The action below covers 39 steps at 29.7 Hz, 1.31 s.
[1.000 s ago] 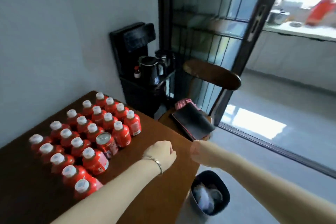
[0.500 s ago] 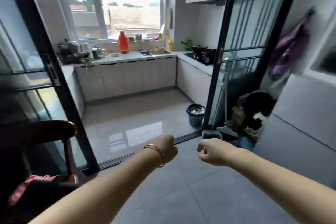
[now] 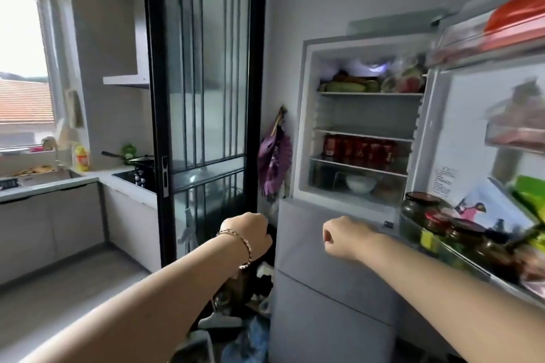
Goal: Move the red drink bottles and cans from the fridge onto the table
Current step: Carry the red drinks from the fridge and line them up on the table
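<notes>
Both arms reach forward, the left hand [image 3: 250, 234] with a bracelet [image 3: 236, 244] at its wrist and the right hand [image 3: 342, 237] each curled into a fist, holding nothing. Beyond them the fridge [image 3: 330, 298] stands open; red cans [image 3: 358, 150] line its third shelf down, above a white bowl [image 3: 360, 183]

Nothing legible. White sticker [image 3: 443, 178] inside the fridge door [image 3: 472, 115] has printed lines, too blurred to read. Red cans [image 3: 358, 150] on the shelf [image 3: 358, 167]: labels too small. Yellow bottle [image 3: 81, 158] on the counter [image 3: 44, 186]: red label, unreadable.
</notes>
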Each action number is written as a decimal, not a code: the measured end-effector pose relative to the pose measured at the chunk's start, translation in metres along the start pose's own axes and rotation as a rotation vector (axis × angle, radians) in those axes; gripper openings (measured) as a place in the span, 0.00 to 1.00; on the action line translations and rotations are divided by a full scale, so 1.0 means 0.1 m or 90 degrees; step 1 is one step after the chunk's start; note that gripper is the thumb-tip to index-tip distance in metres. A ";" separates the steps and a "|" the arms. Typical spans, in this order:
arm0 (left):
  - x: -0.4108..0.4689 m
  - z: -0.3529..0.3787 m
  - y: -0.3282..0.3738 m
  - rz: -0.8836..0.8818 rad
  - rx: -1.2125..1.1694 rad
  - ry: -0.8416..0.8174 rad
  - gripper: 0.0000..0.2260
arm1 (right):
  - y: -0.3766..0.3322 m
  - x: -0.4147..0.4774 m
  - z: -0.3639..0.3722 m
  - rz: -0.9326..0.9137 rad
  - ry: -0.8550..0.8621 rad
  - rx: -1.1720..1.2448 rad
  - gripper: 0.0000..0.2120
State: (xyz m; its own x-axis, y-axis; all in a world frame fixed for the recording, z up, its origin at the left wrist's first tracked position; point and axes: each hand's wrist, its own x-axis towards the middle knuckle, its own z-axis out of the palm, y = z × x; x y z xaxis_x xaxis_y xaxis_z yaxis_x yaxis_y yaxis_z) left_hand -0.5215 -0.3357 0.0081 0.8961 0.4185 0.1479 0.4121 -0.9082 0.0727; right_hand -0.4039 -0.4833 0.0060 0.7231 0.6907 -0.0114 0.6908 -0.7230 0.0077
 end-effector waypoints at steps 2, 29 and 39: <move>0.51 0.04 0.01 0.028 0.021 0.022 0.12 | 0.21 0.30 -0.08 0.047 0.013 -0.020 0.10; 6.13 1.02 1.17 0.187 -0.183 0.131 0.11 | 2.91 4.92 0.03 0.293 0.240 0.326 0.12; 7.38 1.55 1.25 0.164 -0.128 0.071 0.13 | 3.27 7.23 0.25 0.174 0.216 0.611 0.44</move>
State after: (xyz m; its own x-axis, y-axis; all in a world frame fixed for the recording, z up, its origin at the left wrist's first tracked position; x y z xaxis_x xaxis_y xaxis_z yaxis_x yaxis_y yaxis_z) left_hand 0.2168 -0.1411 -0.0261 0.9383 0.1841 0.2927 0.1244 -0.9696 0.2108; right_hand 0.3448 -0.2209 -0.0245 0.9190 0.3633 0.1531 0.3198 -0.4598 -0.8284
